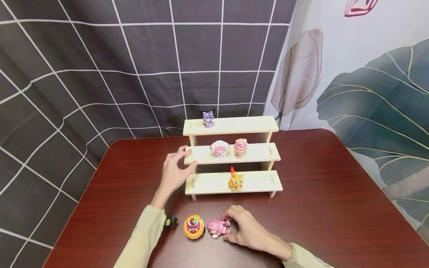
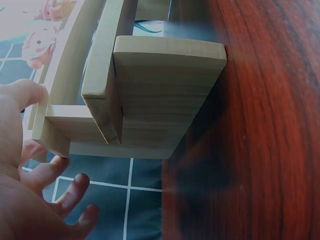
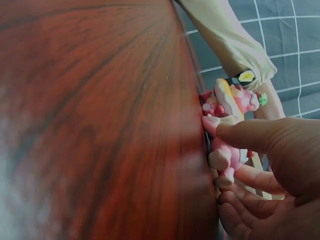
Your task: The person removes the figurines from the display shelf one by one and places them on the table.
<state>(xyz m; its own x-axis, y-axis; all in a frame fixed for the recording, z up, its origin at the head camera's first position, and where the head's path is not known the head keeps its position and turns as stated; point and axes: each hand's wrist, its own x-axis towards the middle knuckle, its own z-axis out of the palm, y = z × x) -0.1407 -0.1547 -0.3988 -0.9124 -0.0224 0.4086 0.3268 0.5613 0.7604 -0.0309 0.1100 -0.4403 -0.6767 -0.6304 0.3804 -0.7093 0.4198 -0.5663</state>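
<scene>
At the left end of the middle tier of a three-tier wooden display stand [image 1: 254,152], my left hand [image 1: 175,167] holds the board's end between thumb and fingers. The left wrist view shows that hand [image 2: 30,170] around the end of a tier board [image 2: 52,137]. On the table in front of the stand, my right hand [image 1: 246,229] pinches a pink figurine [image 1: 218,227], which lies on its side with its feet toward the palm. An orange-rimmed toy [image 1: 193,227] with a pink, berry-topped middle stands just left of the figurine, touched by neither hand.
A purple figurine [image 1: 208,118] stands on the top tier. White-and-pink [image 1: 219,149] and pink [image 1: 240,147] figurines share the middle one; an orange figurine [image 1: 236,181] is on the lowest. Beside the left cuff shows a small black item [image 1: 170,221] with a yellow mark. Curtains hang behind.
</scene>
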